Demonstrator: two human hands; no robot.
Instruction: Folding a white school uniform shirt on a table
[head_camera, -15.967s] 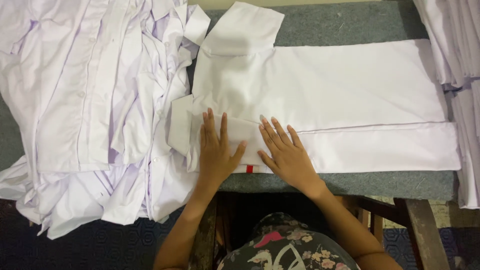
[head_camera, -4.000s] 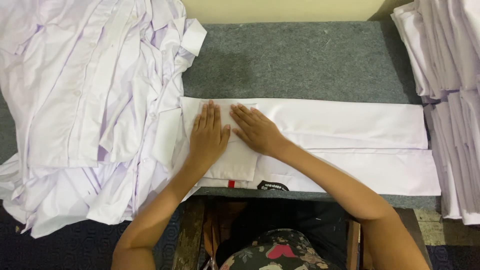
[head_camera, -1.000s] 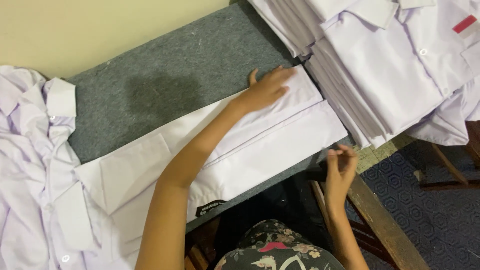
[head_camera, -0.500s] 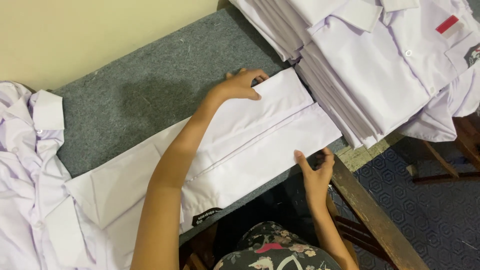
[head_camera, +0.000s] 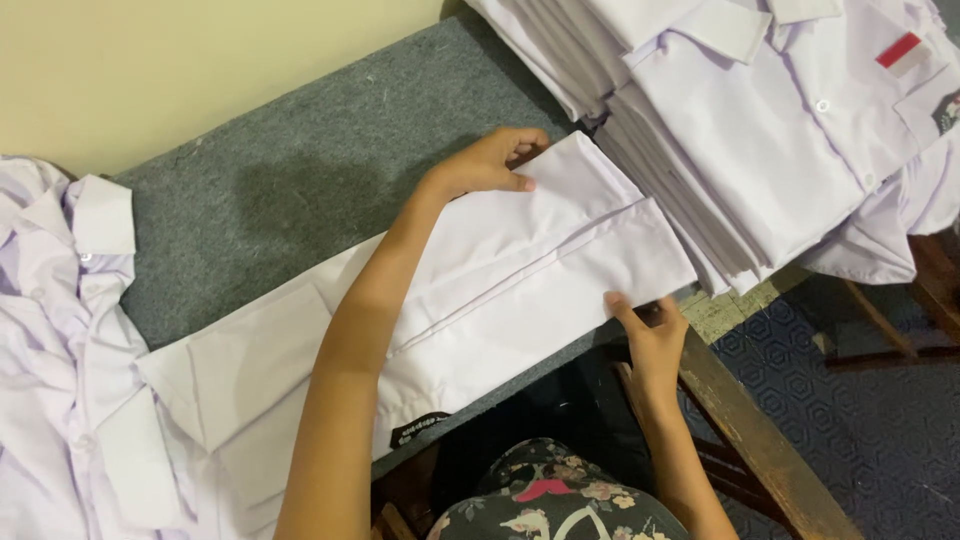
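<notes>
A white shirt (head_camera: 520, 270), folded into a long narrow strip, lies slantwise across the grey felt-covered table (head_camera: 300, 170). My left hand (head_camera: 492, 160) pinches the strip's far corner at its right end, thumb on top. My right hand (head_camera: 650, 335) grips the near corner of the same end at the table's front edge, fingers under the cloth. The strip's left end runs toward a collar and sleeve fold (head_camera: 230, 370).
A tall stack of folded white shirts (head_camera: 780, 130) sits at the right, one with a small red patch. Loose unfolded white shirts (head_camera: 60, 330) are heaped at the left. A wooden frame (head_camera: 760, 440) and patterned blue floor (head_camera: 880, 430) lie below.
My view has swung from the strip's left end to its right end. My left hand slid onto the far corner and my right hand rose from below the edge and took the near corner.
</notes>
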